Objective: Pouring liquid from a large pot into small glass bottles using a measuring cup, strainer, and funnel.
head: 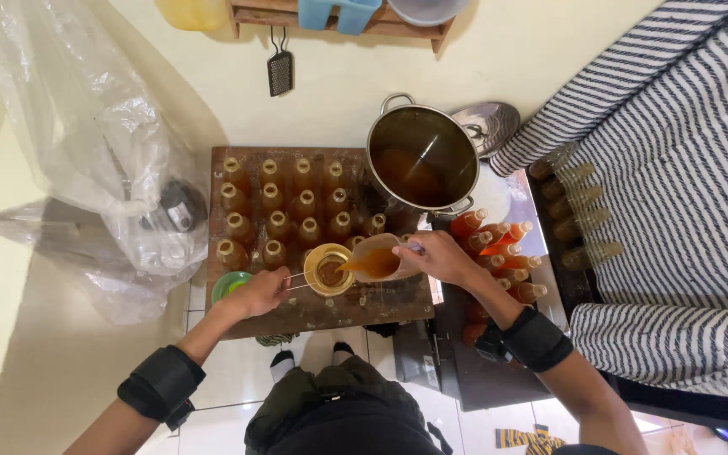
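Observation:
My left hand holds the wire handle of a small round strainer set over a bottle on a brown wooden board. My right hand grips a clear plastic jug, tilted left, pouring orange-brown liquid into the strainer. Several open bottles filled with the same amber liquid stand in rows on the board behind the strainer. A steel pot holding more of the liquid, with a ladle in it, sits at the board's back right corner.
Capped orange bottles lie to the right of the board. A striped cloth covers the right side with more bottles under its edge. A clear plastic bag sits at left. A green lid lies near my left hand.

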